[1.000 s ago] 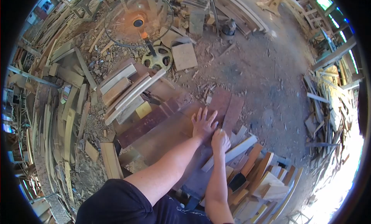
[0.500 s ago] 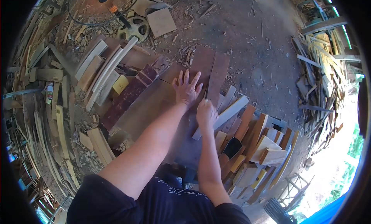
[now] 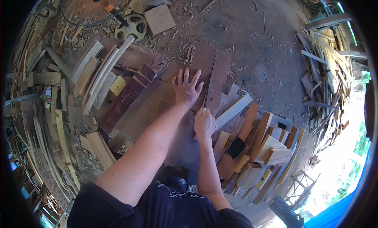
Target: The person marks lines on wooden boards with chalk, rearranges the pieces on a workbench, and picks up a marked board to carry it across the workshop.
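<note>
Spread flat, my left hand (image 3: 188, 87) presses on a reddish-brown board (image 3: 202, 57) on the low work surface. My right hand (image 3: 205, 123) is closed in a fist around a thin-bladed tool (image 3: 204, 110) with a pale handle end. Its narrow dark blade points away from me along a straight dark line in the wood. I cannot tell the tool's exact kind, as the fist hides most of it. To the right of that line lies a second reddish-brown strip (image 3: 220, 70), level with the board.
Cut wood pieces (image 3: 271, 149) are stacked on the right, with a dark cup-like object (image 3: 237, 148) among them. At left lie pale strips (image 3: 112, 72) and a dark red beam (image 3: 128, 100). A fan base (image 3: 132, 29) stands beyond. Scrap wood (image 3: 328, 78) is piled at the right.
My right hand has drawn back toward me with the tool. My left hand stays flat on the board. The whole view has shifted slightly.
</note>
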`<state>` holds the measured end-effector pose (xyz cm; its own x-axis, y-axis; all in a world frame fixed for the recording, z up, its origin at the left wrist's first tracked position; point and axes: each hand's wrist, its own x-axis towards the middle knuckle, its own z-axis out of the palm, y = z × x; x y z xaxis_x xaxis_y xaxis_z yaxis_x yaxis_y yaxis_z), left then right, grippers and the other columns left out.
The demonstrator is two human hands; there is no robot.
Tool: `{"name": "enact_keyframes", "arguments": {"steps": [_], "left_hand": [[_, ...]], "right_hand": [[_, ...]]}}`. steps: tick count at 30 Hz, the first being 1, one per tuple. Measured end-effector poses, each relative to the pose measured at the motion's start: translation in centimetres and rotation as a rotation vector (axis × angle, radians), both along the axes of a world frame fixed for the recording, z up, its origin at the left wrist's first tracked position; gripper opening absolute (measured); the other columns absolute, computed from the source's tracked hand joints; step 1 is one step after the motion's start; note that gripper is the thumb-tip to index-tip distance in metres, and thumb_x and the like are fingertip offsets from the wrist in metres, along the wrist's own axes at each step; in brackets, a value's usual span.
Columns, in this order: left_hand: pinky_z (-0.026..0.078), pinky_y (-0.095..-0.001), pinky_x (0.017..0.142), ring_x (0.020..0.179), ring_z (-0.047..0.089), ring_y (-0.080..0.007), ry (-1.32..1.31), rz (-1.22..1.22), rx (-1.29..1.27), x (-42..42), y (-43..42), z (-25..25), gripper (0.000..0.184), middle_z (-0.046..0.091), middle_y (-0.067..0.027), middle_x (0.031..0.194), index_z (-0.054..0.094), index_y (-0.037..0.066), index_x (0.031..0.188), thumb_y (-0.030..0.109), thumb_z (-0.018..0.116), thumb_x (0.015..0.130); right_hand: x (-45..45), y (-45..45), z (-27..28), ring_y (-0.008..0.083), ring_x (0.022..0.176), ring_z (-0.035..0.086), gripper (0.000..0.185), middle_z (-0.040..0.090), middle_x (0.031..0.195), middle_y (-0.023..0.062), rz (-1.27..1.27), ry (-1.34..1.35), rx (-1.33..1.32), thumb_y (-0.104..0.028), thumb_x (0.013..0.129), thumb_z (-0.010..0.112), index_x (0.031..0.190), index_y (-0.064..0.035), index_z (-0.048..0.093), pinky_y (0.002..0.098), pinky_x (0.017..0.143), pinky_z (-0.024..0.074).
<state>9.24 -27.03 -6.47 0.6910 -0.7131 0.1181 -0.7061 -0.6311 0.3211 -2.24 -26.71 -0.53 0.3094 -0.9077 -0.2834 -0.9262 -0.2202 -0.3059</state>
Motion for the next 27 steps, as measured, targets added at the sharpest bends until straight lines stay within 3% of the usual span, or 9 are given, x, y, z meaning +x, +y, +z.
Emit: {"name": "enact_keyframes", "arguments": {"steps": [5, 12, 15, 19, 22, 25, 27], "left_hand": [[0.022, -0.0564, 0.102, 0.133, 0.027, -0.0350, -0.014, 0.015, -0.030, 0.0, 0.0, -0.5, 0.052, 0.036, -0.0133, 0.140, 0.039, 0.034, 0.138, 0.045, 0.051, 0.089], [0.020, -0.0584, 0.103, 0.134, 0.026, -0.0355, 0.025, -0.005, 0.019, 0.0, 0.0, -0.4, 0.053, 0.035, -0.0137, 0.142, 0.036, 0.035, 0.139, 0.048, 0.049, 0.089], [0.021, -0.0589, 0.103, 0.134, 0.026, -0.0355, 0.011, -0.005, 0.018, -0.1, -0.1, -0.2, 0.053, 0.034, -0.0137, 0.143, 0.037, 0.035, 0.139, 0.048, 0.049, 0.089], [0.023, -0.0563, 0.101, 0.131, 0.030, -0.0348, -0.053, -0.011, -0.010, 0.0, -0.2, -0.4, 0.052, 0.038, -0.0134, 0.139, 0.041, 0.033, 0.137, 0.046, 0.052, 0.088], [0.022, -0.0594, 0.102, 0.133, 0.030, -0.0359, -0.020, 0.002, 0.004, 0.0, -0.2, -0.8, 0.053, 0.037, -0.0139, 0.141, 0.039, 0.035, 0.138, 0.047, 0.051, 0.088], [0.023, -0.0594, 0.101, 0.132, 0.031, -0.0359, -0.022, 0.007, -0.017, -0.1, -0.2, -0.6, 0.053, 0.038, -0.0134, 0.140, 0.038, 0.036, 0.138, 0.047, 0.052, 0.088], [0.023, -0.0593, 0.101, 0.132, 0.031, -0.0360, -0.029, 0.002, -0.024, 0.0, -0.1, -1.0, 0.053, 0.038, -0.0136, 0.140, 0.038, 0.036, 0.138, 0.047, 0.052, 0.088]], "right_hand": [[2.8, -3.9, -1.1, 0.0390, 0.075, 0.065, 0.031, 0.066, 0.076, 0.0213, 0.058, -0.014, -0.032, -0.031, 0.092, 0.046, 0.082, -0.0056, 0.061, 0.0491, 0.070, 0.0499], [-0.2, 1.4, 0.9, 0.0393, 0.071, 0.065, 0.033, 0.065, 0.073, 0.0221, -0.020, 0.019, -0.009, -0.030, 0.093, 0.044, 0.080, -0.0041, 0.061, 0.0492, 0.068, 0.0506], [2.0, -3.6, -1.2, 0.0391, 0.071, 0.065, 0.031, 0.065, 0.071, 0.0223, 0.072, -0.055, -0.048, -0.031, 0.091, 0.048, 0.080, -0.0049, 0.060, 0.0500, 0.067, 0.0504], [1.3, -1.8, -0.6, 0.0389, 0.071, 0.065, 0.031, 0.065, 0.071, 0.0222, 0.015, -0.057, -0.076, -0.031, 0.091, 0.048, 0.079, -0.0051, 0.060, 0.0502, 0.068, 0.0502], [-0.7, 1.2, 0.5, 0.0417, 0.074, 0.064, 0.034, 0.066, 0.077, 0.0220, -0.057, 0.002, 0.109, -0.031, 0.092, 0.044, 0.079, -0.0054, 0.063, 0.0521, 0.070, 0.0490], [0.8, -0.8, -0.8, 0.0415, 0.074, 0.064, 0.034, 0.065, 0.076, 0.0222, -0.084, -0.036, 0.021, -0.031, 0.092, 0.045, 0.077, -0.0053, 0.062, 0.0521, 0.070, 0.0494], [2.4, -3.9, -1.7, 0.0386, 0.070, 0.066, 0.030, 0.065, 0.072, 0.0219, 0.031, -0.078, -0.043, -0.030, 0.091, 0.048, 0.080, -0.0052, 0.061, 0.0496, 0.067, 0.0503]]}}
